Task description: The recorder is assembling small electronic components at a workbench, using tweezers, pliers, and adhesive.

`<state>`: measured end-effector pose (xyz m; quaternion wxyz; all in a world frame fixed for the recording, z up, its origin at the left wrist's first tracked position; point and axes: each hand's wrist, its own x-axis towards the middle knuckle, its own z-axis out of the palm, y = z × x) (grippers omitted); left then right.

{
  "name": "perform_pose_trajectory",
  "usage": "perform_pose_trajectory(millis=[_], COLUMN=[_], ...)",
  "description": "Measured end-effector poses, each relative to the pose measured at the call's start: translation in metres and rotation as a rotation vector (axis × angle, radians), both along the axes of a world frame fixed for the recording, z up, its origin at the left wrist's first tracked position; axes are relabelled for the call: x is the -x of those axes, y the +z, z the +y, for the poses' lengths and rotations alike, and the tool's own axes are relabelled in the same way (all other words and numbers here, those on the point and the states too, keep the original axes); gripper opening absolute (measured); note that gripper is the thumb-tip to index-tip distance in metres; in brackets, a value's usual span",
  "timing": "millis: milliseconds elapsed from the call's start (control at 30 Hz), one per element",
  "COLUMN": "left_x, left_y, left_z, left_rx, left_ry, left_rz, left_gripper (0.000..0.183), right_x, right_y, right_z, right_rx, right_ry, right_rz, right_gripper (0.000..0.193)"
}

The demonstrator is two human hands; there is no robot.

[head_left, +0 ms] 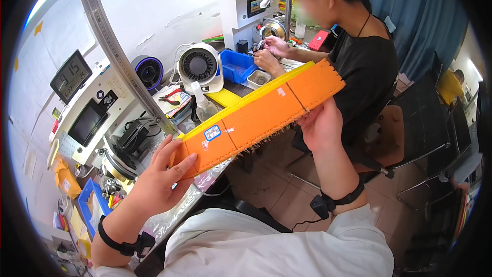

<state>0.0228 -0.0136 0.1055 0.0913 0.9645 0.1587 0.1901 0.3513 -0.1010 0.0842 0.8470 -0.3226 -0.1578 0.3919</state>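
A long orange board (261, 118) with notched edges is held up tilted in front of me, its right end higher. Two dark bands cross it, and a small blue-edged label sticks near its left part. Along its lower edge hangs a fringe of many fine pieces, too small to name. Behind its upper edge shows a yellow strip (277, 81). My left hand (163, 177) is closed round the left end, thumb on the orange face. My right hand (323, 127) grips the lower edge near the right end, most of its fingers hidden behind the board.
A co-worker in black (366, 66) sits at the far right of the bench, hands near a blue bin (237, 65). A white fan (199, 66), a clear bottle (205, 105), red-handled pliers (171, 97) and a metal upright (110, 36) stand or lie on the left.
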Motion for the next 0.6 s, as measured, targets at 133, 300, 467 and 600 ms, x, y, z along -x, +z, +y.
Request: perform_pose_trajectory(millis=[133, 300, 467, 600], left_x=[0.004, 0.006, 0.007, 0.009], left_y=[-0.004, -0.004, 0.001, 0.005], left_z=[0.003, 0.004, 0.006, 0.005], left_rx=[0.082, 0.1, 0.012, 0.023], left_ry=[-0.003, -0.034, -0.018, -0.002], left_rz=[0.024, 0.007, 0.03, 0.028], left_gripper=[0.062, 0.063, 0.064, 0.063], right_x=[-0.001, -0.005, -0.004, -0.015], right_y=[-0.002, -0.004, 0.003, -0.004], right_z=[0.0, -0.001, -0.002, -0.008], right_rx=[0.008, -0.072, -0.019, -0.074], right_ry=[0.002, 0.068, 0.083, 0.166], right_rz=[-0.017, 0.004, 0.013, -0.085], right_gripper=[0.034, 0.042, 0.049, 0.049])
